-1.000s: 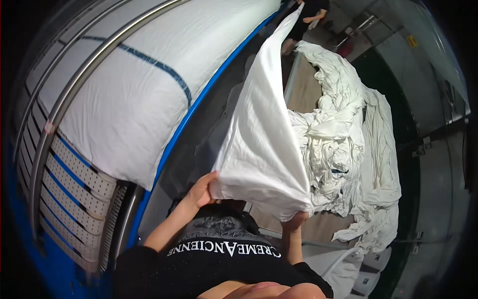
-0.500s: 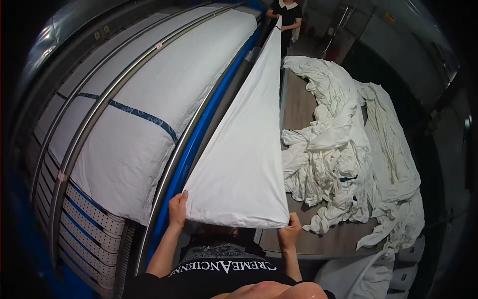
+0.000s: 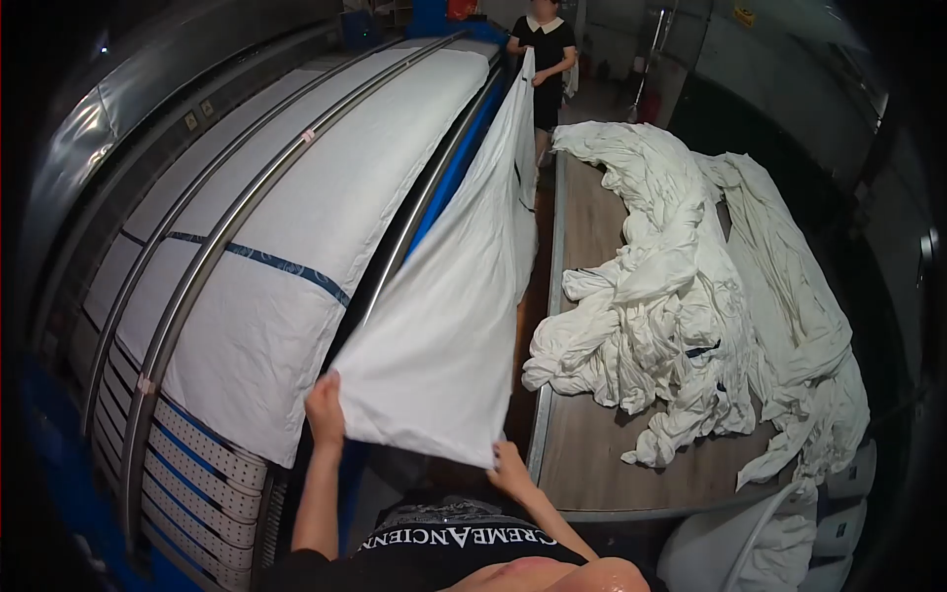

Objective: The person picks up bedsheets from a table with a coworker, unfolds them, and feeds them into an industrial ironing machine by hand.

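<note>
A white sheet [image 3: 444,326] hangs stretched between me and a co-worker at the top. My left hand [image 3: 326,412] grips its near left corner, beside the machine's edge. The near right corner is pinched in my right hand [image 3: 509,468], close to the table's left edge. The co-worker [image 3: 546,59] holds the far end with both hands. Another white sheet [image 3: 256,286] with a dark blue stripe lies flat on the machine at the left, beneath metal rails [image 3: 212,240].
On the wooden-topped table [image 3: 587,459] at the right lies a heap of crumpled white linen [image 3: 671,296]. Some of it drapes over the right side toward a white container [image 3: 725,538] at the lower right. Perforated belts [image 3: 202,493] show at the lower left.
Both my hands have moved left with the sheet, toward the machine, and the sheet's near edge has narrowed. The flat sheet on the machine lies partly farther from the belts' near end.
</note>
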`<state>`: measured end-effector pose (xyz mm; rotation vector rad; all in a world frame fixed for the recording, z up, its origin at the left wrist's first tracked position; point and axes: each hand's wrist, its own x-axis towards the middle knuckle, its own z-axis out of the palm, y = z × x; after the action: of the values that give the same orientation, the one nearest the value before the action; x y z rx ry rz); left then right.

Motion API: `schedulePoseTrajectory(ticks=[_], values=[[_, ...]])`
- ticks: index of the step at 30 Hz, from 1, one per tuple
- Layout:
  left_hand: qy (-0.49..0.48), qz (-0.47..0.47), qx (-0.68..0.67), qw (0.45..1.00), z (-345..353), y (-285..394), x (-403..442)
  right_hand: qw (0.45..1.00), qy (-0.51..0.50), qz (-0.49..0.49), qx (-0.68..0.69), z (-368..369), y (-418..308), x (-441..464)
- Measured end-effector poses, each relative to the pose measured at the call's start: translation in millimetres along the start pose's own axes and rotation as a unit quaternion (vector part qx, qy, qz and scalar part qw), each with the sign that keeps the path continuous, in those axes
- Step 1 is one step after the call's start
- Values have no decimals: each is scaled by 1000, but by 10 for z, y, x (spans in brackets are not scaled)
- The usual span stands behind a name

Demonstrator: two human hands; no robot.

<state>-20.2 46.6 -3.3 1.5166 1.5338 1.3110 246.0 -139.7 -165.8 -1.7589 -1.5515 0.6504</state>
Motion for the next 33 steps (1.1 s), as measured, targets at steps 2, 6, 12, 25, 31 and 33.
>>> schedulePoseTrajectory(ticks=[2, 6, 12, 25, 31, 33], values=[[-48, -11, -35, 998, 4, 214, 277, 998, 23, -41, 31, 73, -271, 385], [-281, 258, 94, 920, 725, 488, -158, 997, 40, -71, -10, -63, -953, 621], [-463, 406, 2, 788, 752, 1022, -1009, 1000, 3, 27, -7, 179, -352, 349], [-208, 208, 99, 951, -916, 322, -83, 975, -157, -79, -135, 1325, -190, 363], [-232, 333, 47, 912, -1035, 509, -184, 960, -230, -108, -114, 1236, -486, 418], [-188, 326, 106, 920, -1388, 285, 67, 964, -139, -207, -91, 1355, -737, 455]])
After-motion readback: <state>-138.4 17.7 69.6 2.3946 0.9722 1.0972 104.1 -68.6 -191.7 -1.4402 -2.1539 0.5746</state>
